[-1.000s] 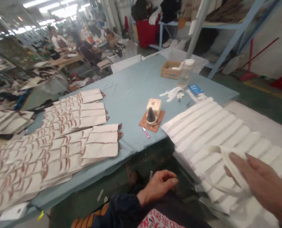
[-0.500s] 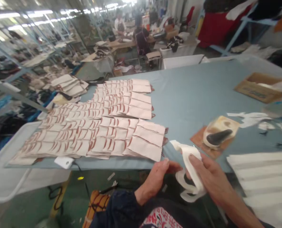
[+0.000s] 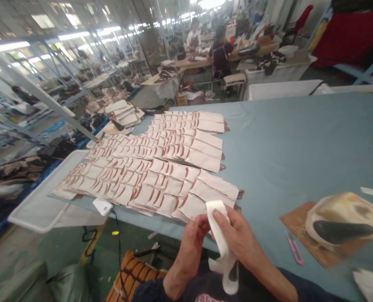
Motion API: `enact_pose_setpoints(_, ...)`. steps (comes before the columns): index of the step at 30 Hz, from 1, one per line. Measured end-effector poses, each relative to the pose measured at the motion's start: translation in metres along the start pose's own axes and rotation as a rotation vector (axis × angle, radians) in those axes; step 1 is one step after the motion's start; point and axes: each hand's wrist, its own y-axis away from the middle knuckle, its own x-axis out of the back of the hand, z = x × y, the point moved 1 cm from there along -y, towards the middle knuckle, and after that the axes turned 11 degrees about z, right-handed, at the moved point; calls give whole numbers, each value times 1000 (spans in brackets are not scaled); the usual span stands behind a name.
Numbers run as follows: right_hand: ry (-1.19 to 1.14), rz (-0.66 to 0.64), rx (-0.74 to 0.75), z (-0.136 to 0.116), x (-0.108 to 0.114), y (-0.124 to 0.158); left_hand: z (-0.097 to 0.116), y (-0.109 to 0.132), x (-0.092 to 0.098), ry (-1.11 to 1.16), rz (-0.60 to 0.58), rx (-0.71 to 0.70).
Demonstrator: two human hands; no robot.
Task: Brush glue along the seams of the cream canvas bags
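Note:
A bundle of white strips, bent and hanging in loops, is held above the near table edge. My right hand pinches it, thumb on top. From the other side my left hand has its fingers curled and closed at the bundle's left edge; its fingertips are partly hidden. Just beyond both hands lie overlapping rows of cream fabric panels with brown edging and small brown tabs at their right ends.
To the right, a stained pot with a black-handled brush rests on a brown board. Pink thread snips lie beside it. A white device with a cable sits at the table's front edge. Co-workers sit at tables behind.
My view has swung, so the table appears further left and the pot nearer. Both hands have come together, and my left fingers now close at the strips, from which they were apart before.

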Motion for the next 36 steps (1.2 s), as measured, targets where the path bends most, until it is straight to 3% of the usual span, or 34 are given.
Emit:
enact_pose_setpoints(4, -20, 37, 125, -10, -22, -23, 7, -5, 9, 91, 51, 0)
enact_pose_setpoints(8, -3, 23, 218, -23, -59, -41, 18, -12, 34, 59, 95, -34)
enact_pose_setpoints(15, -2, 83, 238, -22, -163, -73, 61, -43, 97, -192, 324, -127)
enact_pose_setpoints(21, 109, 146, 340, -21, -246, -107, 99, -77, 163, -140, 368, -156)
enact_pose_setpoints(25, 22, 69, 316, -21, -293, -127, 117, -99, 199, -133, 439, -150)
enact_pose_setpoints(28, -145, -49, 192, -19, -324, -142, 132, -114, 223, -144, 487, -122)
enact_pose_setpoints(36, -429, -293, -19, -26, -384, -172, 168, -145, 284, -161, 599, -69)
